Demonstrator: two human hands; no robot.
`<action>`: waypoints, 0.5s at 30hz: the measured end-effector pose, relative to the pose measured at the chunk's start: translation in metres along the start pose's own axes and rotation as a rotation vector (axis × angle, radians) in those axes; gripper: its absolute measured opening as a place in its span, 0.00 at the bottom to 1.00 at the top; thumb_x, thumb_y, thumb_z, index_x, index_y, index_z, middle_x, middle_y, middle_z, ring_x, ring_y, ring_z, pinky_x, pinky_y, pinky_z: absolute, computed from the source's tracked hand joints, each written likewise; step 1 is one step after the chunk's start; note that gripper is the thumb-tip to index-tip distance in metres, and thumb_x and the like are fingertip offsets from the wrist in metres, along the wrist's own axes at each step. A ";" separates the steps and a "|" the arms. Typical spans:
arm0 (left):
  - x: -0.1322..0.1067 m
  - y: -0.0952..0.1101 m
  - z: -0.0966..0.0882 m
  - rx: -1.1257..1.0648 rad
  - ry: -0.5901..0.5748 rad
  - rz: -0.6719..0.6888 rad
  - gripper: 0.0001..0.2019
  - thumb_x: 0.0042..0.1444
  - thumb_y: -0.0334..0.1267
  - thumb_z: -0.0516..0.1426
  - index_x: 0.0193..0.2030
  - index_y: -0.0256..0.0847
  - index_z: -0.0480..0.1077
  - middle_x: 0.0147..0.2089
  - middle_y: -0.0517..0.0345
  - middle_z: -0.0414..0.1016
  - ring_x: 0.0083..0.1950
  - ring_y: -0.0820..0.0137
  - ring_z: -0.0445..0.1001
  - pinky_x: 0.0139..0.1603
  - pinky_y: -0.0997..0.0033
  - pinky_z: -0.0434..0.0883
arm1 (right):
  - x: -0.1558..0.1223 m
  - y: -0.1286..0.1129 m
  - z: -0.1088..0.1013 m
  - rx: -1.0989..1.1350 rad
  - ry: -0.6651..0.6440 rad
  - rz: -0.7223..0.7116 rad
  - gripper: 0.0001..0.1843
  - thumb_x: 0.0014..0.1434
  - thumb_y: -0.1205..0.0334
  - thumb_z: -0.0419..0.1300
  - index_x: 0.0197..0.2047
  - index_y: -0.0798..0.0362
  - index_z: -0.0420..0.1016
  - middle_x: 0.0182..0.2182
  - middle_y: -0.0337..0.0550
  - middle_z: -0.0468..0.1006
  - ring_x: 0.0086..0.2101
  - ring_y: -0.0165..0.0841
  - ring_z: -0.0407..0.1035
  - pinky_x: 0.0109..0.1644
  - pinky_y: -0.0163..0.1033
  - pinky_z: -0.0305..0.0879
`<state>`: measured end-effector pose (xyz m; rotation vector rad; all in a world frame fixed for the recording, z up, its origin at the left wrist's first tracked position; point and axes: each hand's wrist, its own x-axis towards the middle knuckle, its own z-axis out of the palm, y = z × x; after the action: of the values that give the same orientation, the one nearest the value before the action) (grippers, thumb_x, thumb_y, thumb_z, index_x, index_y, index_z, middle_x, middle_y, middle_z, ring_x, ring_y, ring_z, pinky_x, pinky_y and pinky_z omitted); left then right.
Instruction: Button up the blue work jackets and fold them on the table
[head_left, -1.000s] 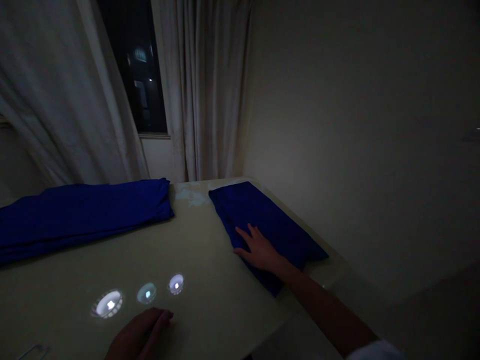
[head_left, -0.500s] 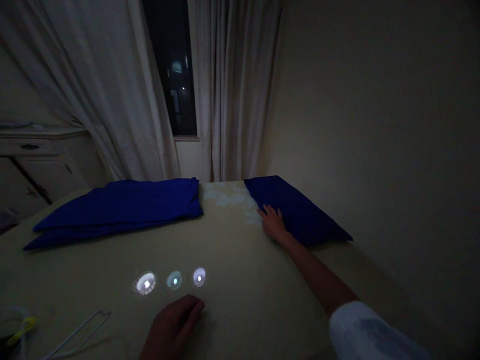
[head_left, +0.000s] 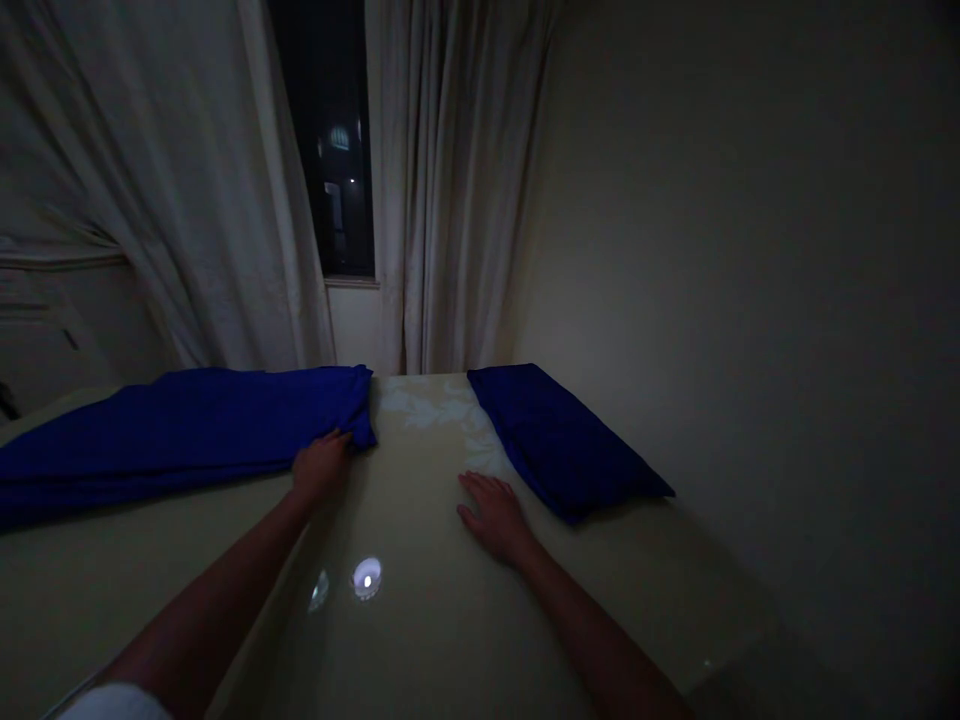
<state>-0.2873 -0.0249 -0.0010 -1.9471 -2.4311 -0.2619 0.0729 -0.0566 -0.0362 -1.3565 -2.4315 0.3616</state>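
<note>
A long folded blue garment [head_left: 187,420] lies across the left of the glossy pale table [head_left: 427,640]. At its near right corner is my left hand [head_left: 322,468], fingers together and closed on the fabric edge; the thumb is hidden. A second blue piece of folded fabric [head_left: 562,440] rests at the right, slanting along the wall side. My right hand [head_left: 496,518] is just left of that piece, apart from it. Its fingers are spread, palm down over the tabletop, with nothing held.
Pale curtains [head_left: 450,190] hang behind the table around a dark window [head_left: 330,150]. A plain wall [head_left: 720,270] stands close on the right. At the far left is a pale cabinet [head_left: 60,330]. Ceiling lights reflect in the tabletop.
My left hand has reached forward from the near table to the left garment's corner. My right hand has come off the right fabric and drawn back to the left. The view has shifted rightward.
</note>
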 end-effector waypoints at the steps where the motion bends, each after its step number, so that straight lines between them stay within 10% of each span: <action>1: 0.005 -0.007 -0.004 -0.004 -0.013 -0.029 0.20 0.68 0.38 0.46 0.59 0.41 0.75 0.60 0.37 0.79 0.57 0.49 0.80 0.54 0.54 0.75 | 0.000 0.001 0.002 0.004 0.006 0.000 0.32 0.71 0.49 0.54 0.74 0.48 0.64 0.71 0.47 0.66 0.69 0.40 0.60 0.75 0.49 0.49; 5: 0.019 -0.036 -0.027 -0.003 -0.006 -0.151 0.25 0.70 0.42 0.41 0.59 0.33 0.72 0.47 0.27 0.81 0.45 0.43 0.82 0.41 0.50 0.76 | 0.001 0.001 0.008 -0.024 0.015 -0.001 0.31 0.70 0.49 0.54 0.73 0.49 0.65 0.71 0.49 0.66 0.69 0.41 0.60 0.75 0.49 0.48; 8: 0.022 -0.044 -0.033 -0.037 -0.044 -0.013 0.24 0.70 0.46 0.45 0.62 0.37 0.72 0.58 0.34 0.80 0.57 0.49 0.80 0.55 0.54 0.74 | 0.001 -0.001 0.010 -0.055 0.014 0.005 0.31 0.71 0.49 0.53 0.72 0.50 0.66 0.72 0.50 0.65 0.69 0.42 0.59 0.75 0.50 0.47; 15: 0.004 -0.005 -0.001 -0.086 -0.034 0.017 0.25 0.63 0.43 0.55 0.65 0.41 0.74 0.73 0.44 0.68 0.68 0.53 0.73 0.64 0.60 0.71 | -0.003 -0.002 0.010 -0.026 0.032 -0.009 0.30 0.72 0.50 0.53 0.72 0.52 0.67 0.72 0.49 0.65 0.69 0.42 0.59 0.75 0.49 0.48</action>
<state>-0.2928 -0.0224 0.0002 -2.0215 -2.4628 -0.3418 0.0691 -0.0607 -0.0450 -1.3515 -2.4235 0.3040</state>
